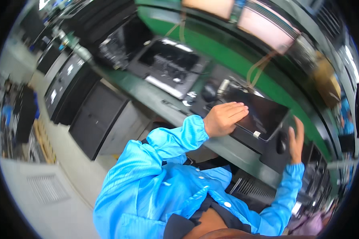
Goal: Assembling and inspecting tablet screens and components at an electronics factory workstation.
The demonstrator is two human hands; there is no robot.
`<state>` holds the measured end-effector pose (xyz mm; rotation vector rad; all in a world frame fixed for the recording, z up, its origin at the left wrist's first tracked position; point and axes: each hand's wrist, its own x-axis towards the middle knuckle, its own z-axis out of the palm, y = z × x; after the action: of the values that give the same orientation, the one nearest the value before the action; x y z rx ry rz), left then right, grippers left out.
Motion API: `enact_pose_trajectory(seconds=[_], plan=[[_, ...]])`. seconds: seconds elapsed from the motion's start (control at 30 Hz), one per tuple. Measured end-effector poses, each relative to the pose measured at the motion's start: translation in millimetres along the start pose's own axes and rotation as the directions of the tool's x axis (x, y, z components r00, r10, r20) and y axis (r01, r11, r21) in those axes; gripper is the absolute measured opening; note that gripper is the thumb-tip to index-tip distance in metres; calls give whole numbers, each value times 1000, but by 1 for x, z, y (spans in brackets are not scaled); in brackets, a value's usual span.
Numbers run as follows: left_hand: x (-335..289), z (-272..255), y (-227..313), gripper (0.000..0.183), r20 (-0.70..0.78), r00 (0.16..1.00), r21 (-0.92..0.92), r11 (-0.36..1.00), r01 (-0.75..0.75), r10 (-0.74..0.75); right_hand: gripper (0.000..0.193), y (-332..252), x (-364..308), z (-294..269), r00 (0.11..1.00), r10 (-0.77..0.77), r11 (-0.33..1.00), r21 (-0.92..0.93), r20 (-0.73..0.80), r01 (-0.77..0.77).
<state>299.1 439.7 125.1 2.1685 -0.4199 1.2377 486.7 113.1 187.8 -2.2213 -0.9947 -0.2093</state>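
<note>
A flat, dark, glossy screen panel [263, 113] lies tilted across the green workbench, a small pale tab on its near edge. My left hand [226, 118] rests on the panel's left end, fingers stretched out together and lying flat on it; its thumb is hidden. Beyond the panel's right end, my right hand [297, 139] is raised with thumb and fingers apart and nothing between them. A black computer mouse [282, 142] sits on a dark mat between that hand and the panel.
Left along the bench [143, 93] lies another dark panel [169, 59] on a grey board, with clear plastic wrapping [113, 51] farther left. Pale bins [263, 26] stand on a shelf above the far side. Dark cabinets [99, 115] stand on the floor at left.
</note>
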Motion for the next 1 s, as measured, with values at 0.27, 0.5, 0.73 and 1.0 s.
enact_pose_trajectory(seconds=[0.27,0.5,0.73,1.0], plan=[[-103,-255,-8,28,-615,124,-619,574,536,-779,57,119,-96,35,982,186,936,-301,-23,-184],[-330,-443,-87,35,-406,-353,-875,246,418,-843,61,102,-90,49,981,119,949,-273,-150,-157],[-385,-443,-139,69,-784,-211,-355,143,924,-585,51,85,-93,54,985,72,956,-271,-158,-114],[-314,-318,-96,71,-340,344,779,-57,624,-875,50,80,-96,55,968,142,931,-304,-208,-202]])
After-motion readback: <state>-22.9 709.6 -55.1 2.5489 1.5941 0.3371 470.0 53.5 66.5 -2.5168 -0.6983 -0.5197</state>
